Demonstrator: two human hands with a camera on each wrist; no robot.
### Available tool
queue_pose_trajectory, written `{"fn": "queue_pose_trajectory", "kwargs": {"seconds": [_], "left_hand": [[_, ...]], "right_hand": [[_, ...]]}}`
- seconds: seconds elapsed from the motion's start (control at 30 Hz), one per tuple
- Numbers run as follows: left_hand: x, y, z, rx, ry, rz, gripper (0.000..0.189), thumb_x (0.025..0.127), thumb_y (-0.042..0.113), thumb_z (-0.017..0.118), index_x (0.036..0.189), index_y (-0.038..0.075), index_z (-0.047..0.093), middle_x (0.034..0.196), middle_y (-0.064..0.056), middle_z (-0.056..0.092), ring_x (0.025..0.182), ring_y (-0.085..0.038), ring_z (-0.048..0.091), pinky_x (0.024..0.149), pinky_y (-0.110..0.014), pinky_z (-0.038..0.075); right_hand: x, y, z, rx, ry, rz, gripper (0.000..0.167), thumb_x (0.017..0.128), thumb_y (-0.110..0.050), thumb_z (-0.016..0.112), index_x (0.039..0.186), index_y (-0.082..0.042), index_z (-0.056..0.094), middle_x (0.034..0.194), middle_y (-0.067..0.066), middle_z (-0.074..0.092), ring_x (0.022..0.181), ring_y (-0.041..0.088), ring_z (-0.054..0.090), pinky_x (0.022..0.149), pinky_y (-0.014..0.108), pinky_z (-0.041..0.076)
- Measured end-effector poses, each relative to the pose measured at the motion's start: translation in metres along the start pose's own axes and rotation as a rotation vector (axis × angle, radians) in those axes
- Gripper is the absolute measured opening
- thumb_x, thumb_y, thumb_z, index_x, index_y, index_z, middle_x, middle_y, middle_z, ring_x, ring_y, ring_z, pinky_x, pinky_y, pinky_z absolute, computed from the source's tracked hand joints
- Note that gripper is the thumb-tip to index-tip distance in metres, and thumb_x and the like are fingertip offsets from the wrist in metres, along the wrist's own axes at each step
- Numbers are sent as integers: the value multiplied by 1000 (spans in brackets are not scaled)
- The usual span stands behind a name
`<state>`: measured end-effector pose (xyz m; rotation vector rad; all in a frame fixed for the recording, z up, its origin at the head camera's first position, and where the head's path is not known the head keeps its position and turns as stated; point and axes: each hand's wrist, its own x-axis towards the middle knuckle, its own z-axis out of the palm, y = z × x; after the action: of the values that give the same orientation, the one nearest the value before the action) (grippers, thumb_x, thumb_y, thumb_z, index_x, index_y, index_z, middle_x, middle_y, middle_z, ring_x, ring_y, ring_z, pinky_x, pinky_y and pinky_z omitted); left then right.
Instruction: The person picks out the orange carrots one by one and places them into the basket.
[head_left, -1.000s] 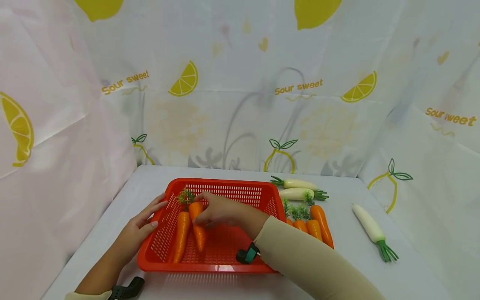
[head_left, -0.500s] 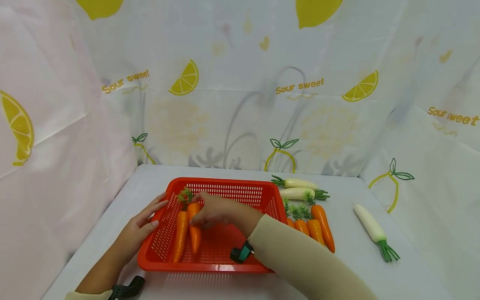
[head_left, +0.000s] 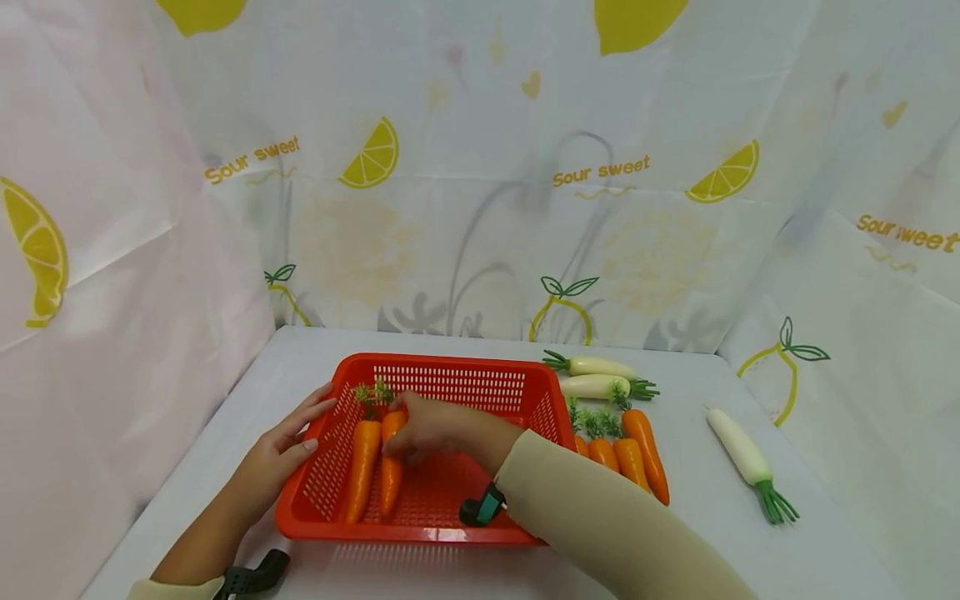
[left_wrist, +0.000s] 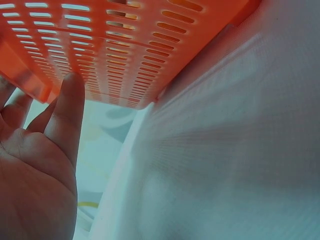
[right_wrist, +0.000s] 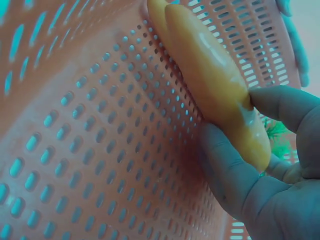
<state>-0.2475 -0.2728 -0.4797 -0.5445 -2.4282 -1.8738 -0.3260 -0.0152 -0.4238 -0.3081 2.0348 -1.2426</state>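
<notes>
Inside the red perforated basket, my right hand pinches an orange carrot near its leafy top. The right wrist view shows the thumb and a finger on either side of this carrot. Another carrot lies just left of it, along the basket's left side, leaves toward the back. My left hand rests against the left side of the basket with fingers extended at the rim. From the left wrist, one fingertip of that hand touches the slotted wall.
Right of the basket lie several carrots, some partly hidden by the sleeve. Two white radishes lie behind them. A single white radish lies farther right. Printed cloth walls enclose the white table.
The held carrot has swung from a slant to lie nearly parallel to the other carrot, its tip moving left and down onto the basket floor. My left hand has stayed in place.
</notes>
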Motion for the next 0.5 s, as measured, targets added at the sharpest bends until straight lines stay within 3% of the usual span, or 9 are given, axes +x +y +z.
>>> {"fn": "queue_pose_trajectory", "kwargs": {"seconds": [0.5], "left_hand": [[0, 1, 1, -28, 4, -11, 53, 108, 15, 52, 160, 10, 42, 176, 0, 18, 128, 16, 50, 86, -36, 63]], "right_hand": [[-4, 3, -1, -74, 17, -4, 60, 87, -5, 82, 135, -17, 49, 114, 14, 57, 96, 28, 64, 86, 42, 63]]}}
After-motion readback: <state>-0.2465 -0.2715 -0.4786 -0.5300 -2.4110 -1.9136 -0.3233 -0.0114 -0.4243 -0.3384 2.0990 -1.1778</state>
